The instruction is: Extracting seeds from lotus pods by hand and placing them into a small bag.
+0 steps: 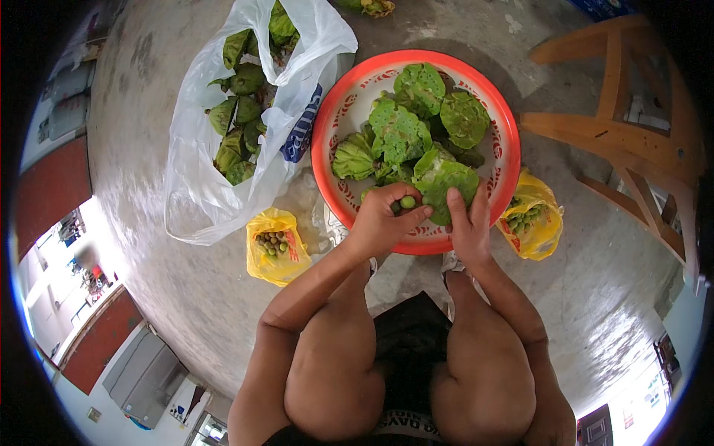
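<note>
A round basin with a red rim (322, 139) and a white patterned inside holds several green lotus seed pods (399, 132). Over its near part, my right hand (471, 223) grips a torn pod (446, 181), thumb on its face. Green lotus seeds (408, 202) sit in the curled fingers of my left hand (385, 217), whose thumb and fingertip are close to that pod's left edge. A yellow plastic bag (293, 267) of brownish and green seeds stands left of the basin. Another yellow bag (544, 237), with green seeds, lies at its right.
A large white plastic bag (195, 184) with more lotus pods (245, 111) lies left of the basin on the concrete floor (184, 290). Wooden furniture with legs (608, 134) stands at the right. Part of another pod (376, 6) shows at the top edge. My knees are just below the basin.
</note>
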A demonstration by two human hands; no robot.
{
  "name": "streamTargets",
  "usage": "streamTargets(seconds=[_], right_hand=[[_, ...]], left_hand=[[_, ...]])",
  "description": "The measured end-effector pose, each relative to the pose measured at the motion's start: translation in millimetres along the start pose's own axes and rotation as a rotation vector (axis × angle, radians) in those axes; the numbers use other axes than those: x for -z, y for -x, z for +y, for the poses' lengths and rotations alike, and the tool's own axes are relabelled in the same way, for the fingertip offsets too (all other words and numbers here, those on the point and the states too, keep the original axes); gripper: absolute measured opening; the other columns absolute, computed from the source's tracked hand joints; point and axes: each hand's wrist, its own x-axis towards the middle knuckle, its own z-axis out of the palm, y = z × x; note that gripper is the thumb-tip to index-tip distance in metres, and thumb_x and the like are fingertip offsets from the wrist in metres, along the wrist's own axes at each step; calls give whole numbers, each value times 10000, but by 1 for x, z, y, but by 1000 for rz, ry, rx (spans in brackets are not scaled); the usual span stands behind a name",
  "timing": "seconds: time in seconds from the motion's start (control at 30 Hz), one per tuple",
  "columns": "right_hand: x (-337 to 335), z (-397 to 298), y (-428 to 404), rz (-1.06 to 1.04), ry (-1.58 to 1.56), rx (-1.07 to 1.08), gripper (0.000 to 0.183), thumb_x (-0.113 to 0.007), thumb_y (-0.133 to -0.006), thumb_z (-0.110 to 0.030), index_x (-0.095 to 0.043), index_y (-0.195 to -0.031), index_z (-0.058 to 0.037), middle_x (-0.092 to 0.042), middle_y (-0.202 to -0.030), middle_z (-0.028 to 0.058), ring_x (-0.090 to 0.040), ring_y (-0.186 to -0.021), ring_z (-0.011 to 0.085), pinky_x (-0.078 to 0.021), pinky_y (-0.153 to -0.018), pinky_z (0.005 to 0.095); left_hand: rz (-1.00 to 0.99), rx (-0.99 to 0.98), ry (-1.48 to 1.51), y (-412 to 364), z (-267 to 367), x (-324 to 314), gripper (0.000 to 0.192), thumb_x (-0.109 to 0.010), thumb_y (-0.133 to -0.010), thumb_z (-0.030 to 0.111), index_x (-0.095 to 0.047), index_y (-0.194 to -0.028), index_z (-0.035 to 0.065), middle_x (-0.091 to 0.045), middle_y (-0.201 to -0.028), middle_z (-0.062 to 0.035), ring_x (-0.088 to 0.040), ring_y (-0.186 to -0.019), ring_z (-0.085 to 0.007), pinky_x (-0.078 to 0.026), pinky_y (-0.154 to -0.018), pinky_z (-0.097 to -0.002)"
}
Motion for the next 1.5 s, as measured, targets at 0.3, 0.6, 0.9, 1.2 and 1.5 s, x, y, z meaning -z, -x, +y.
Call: streamTargets(seconds=[0.3,0.6,0.9,1.2,1.5], right_hand=[[-1,-7,2,-65,56,59,338,-467,-930,-186,-377,-1167,38,-528,-1014,144,-502,-924,200,-422,-787,330],[0,-6,3,-36,-362,-304,377,-468,-928,-261,-394,-1224,-39,-534,-978,72,-513,-782,104,-445,-634,236],[0,-8,1,-21,-363,-307,409,-477,-923,-305,-361,-1232,-63,-534,-892,46,-488,-523,74,-366,-364,196],[6,-5,-5,65,-591,-253,365,-430,-940,-340,-374,-1171,-63,-580,-892,88,-599,-585,178,-450,-411,247],[-1,-21,-6,-89,-752,-217,402,-375,-956,-324,-330,-1258,-63,-551,-1107,150,-607,-961,266,-578,-612,369]], left_hand=[[-28,-7,329,-2,-15,-2,88,-655,-762,57,-594,-817,26,-542,-692,53,-470,-591,-9,-386,-507,-186],[-84,35,414,-3,-20,1,109,-587,-789,94,-567,-882,42,-489,-655,47,-404,-515,-26,-308,-468,-165],[-115,155,946,-1,-43,7,54,-574,-827,105,-557,-873,82,-461,-630,35,-364,-513,-43,-285,-448,-183],[-202,196,931,-4,-34,18,144,-597,-822,115,-548,-955,86,-550,-705,-9,-504,-578,-77,-380,-506,-196],[-146,23,680,-7,-41,14,245,-620,-797,-25,-555,-1013,71,-594,-855,-21,-531,-610,-63,-429,-517,-199]])
